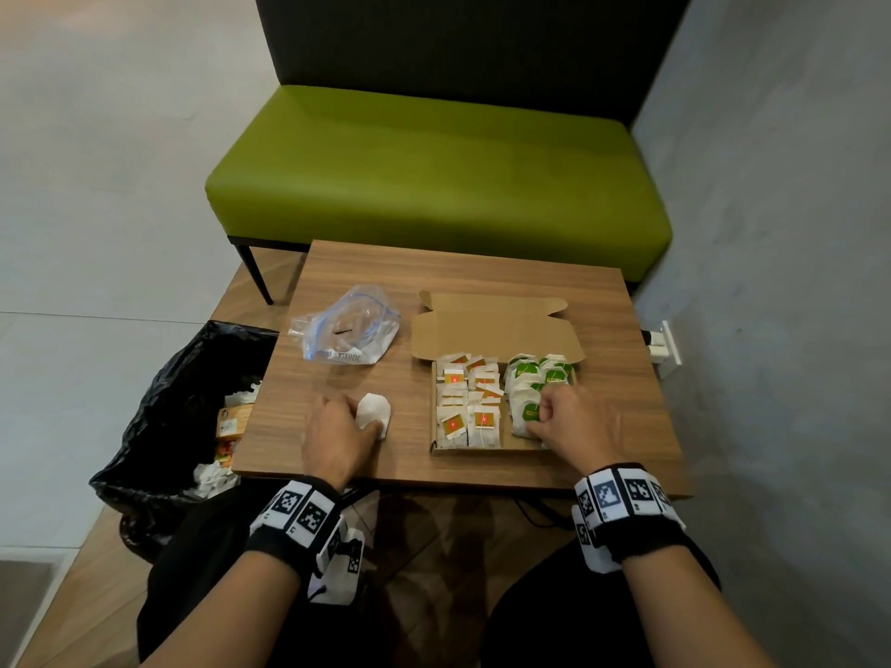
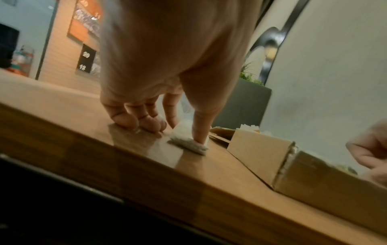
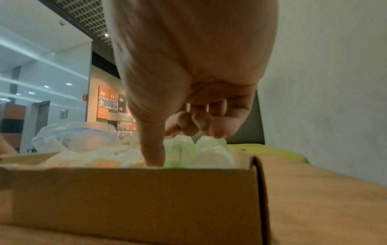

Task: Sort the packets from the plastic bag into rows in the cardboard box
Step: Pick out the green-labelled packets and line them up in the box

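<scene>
The cardboard box (image 1: 496,325) lies open on the wooden table (image 1: 482,277). Red-labelled packets (image 1: 467,402) fill its left rows and green-labelled packets (image 1: 535,373) its right rows. My right hand (image 1: 545,419) is inside the box, thumb pushed down among the packets, curled fingers pinching a green-labelled packet (image 3: 182,149). Left of the box, my left hand (image 1: 364,419) holds a white packet (image 1: 376,408) against the tabletop, thumb on the packet (image 2: 188,145), other fingers curled with knuckles on the wood. The clear plastic bag (image 1: 344,330) lies crumpled behind; its contents are unclear.
A black bin bag (image 1: 178,407) with rubbish stands off the table's left edge. A green bench (image 1: 434,185) runs behind the table. A grey wall with a socket (image 1: 668,349) closes the right side. The table's near edge lies just under my wrists.
</scene>
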`<action>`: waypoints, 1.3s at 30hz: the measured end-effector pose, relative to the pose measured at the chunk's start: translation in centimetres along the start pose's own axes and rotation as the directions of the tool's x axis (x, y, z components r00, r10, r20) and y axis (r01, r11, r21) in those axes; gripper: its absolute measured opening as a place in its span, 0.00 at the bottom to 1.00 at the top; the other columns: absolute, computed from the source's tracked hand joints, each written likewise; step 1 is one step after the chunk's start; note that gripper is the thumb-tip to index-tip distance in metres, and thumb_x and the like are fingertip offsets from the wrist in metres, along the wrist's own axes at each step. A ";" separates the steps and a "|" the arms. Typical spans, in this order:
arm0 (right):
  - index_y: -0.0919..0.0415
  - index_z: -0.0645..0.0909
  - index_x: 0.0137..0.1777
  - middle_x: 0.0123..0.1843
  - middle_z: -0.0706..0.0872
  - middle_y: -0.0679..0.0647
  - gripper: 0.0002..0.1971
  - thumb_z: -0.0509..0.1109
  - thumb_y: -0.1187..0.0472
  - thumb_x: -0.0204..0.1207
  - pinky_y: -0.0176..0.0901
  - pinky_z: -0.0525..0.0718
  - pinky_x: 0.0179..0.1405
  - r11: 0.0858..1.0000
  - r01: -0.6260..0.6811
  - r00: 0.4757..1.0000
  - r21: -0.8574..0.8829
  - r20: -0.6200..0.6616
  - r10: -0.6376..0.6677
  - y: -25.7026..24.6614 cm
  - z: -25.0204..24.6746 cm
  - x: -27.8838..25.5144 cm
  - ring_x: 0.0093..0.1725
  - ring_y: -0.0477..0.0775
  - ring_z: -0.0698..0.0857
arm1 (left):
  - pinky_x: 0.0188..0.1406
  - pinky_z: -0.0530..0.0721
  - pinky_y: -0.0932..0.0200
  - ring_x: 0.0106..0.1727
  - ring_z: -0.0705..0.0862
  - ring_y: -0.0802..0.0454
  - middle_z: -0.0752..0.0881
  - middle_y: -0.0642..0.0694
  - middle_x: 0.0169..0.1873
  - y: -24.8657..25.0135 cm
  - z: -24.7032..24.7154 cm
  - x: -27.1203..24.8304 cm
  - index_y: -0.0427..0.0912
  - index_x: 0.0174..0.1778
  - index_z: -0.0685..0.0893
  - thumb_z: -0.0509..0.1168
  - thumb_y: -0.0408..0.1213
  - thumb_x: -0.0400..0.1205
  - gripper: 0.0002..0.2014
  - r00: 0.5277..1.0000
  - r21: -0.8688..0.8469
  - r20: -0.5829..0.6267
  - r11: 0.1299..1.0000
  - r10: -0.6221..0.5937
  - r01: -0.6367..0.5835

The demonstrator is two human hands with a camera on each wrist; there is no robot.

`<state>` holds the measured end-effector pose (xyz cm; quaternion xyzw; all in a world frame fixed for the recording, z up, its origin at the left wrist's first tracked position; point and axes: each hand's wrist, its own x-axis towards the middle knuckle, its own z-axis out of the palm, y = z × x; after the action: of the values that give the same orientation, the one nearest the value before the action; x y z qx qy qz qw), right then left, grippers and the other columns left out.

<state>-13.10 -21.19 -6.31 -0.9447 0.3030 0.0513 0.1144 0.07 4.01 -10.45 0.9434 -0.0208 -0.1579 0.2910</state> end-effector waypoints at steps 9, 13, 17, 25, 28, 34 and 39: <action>0.47 0.82 0.41 0.32 0.80 0.43 0.08 0.77 0.47 0.73 0.46 0.85 0.37 0.914 0.196 0.978 0.354 -0.140 -0.156 -2.3 -1.6 -3.4 0.35 0.44 0.80 | 0.40 0.85 0.59 0.45 0.87 0.54 0.88 0.48 0.44 1.0 -2.8 -3.2 0.44 0.46 0.82 0.78 0.34 0.75 0.10 0.994 -0.442 0.010 0.892 0.112 -0.096; 0.43 0.81 0.64 0.46 0.82 0.40 0.19 0.77 0.48 0.74 0.45 0.87 0.39 0.735 0.424 0.906 0.530 -0.232 -0.355 -5.0 -1.8 -5.5 0.41 0.46 0.82 | 0.43 0.78 0.66 0.42 0.84 0.60 0.87 0.52 0.37 2.7 -3.9 -6.3 0.47 0.40 0.84 0.80 0.37 0.72 0.11 0.941 -0.449 -0.073 0.831 0.331 -0.327; 0.44 0.82 0.68 0.56 0.83 0.40 0.20 0.71 0.44 0.76 0.39 0.85 0.38 0.655 0.572 0.820 0.494 -0.336 -0.463 -6.1 -2.2 -6.3 0.48 0.42 0.82 | 0.46 0.80 0.65 0.41 0.84 0.56 0.88 0.53 0.36 3.8 -3.3 -8.6 0.49 0.39 0.86 0.80 0.38 0.73 0.08 0.873 -0.503 -0.020 0.749 0.487 -0.430; 0.51 0.90 0.50 0.44 0.87 0.41 0.06 0.74 0.52 0.77 0.48 0.86 0.40 0.665 0.536 0.837 0.519 -0.228 -0.497 -4.2 -2.3 -7.1 0.46 0.43 0.84 | 0.47 0.78 0.73 0.45 0.85 0.58 0.88 0.57 0.40 4.3 -1.8 -10.4 0.52 0.45 0.86 0.78 0.41 0.74 0.09 0.813 -0.487 0.037 0.721 0.581 -0.493; 0.51 0.89 0.50 0.45 0.86 0.40 0.05 0.73 0.52 0.78 0.52 0.87 0.43 0.686 0.484 0.868 0.544 -0.202 -0.453 -2.9 -2.5 -6.8 0.48 0.43 0.84 | 0.52 0.82 0.61 0.50 0.84 0.60 0.87 0.60 0.46 4.3 -0.9 -10.1 0.54 0.50 0.86 0.74 0.44 0.78 0.07 0.808 -0.409 0.050 0.750 0.587 -0.520; 0.52 0.89 0.54 0.47 0.80 0.40 0.06 0.72 0.55 0.81 0.35 0.73 0.41 0.891 0.314 0.923 0.328 -0.325 -0.206 0.9 -3.8 -3.5 0.48 0.43 0.78 | 0.68 0.78 0.59 0.68 0.76 0.60 0.79 0.57 0.68 4.8 0.8 -9.0 0.54 0.73 0.76 0.71 0.49 0.81 0.24 0.827 -0.134 0.231 0.859 0.512 -0.495; 0.49 0.89 0.53 0.46 0.81 0.42 0.05 0.74 0.53 0.80 0.39 0.75 0.40 0.929 0.242 0.970 0.280 -0.071 -0.231 2.7 -3.5 -1.6 0.43 0.41 0.78 | 0.77 0.72 0.51 0.74 0.71 0.59 0.76 0.56 0.72 4.4 1.8 -8.5 0.56 0.72 0.75 0.68 0.49 0.82 0.22 0.802 -0.007 0.260 0.832 0.538 -0.555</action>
<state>-15.87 -23.35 -3.19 -0.9485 0.1934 -0.0249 0.2496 -8.34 0.53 -7.02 0.8790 -0.3337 -0.1846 0.2863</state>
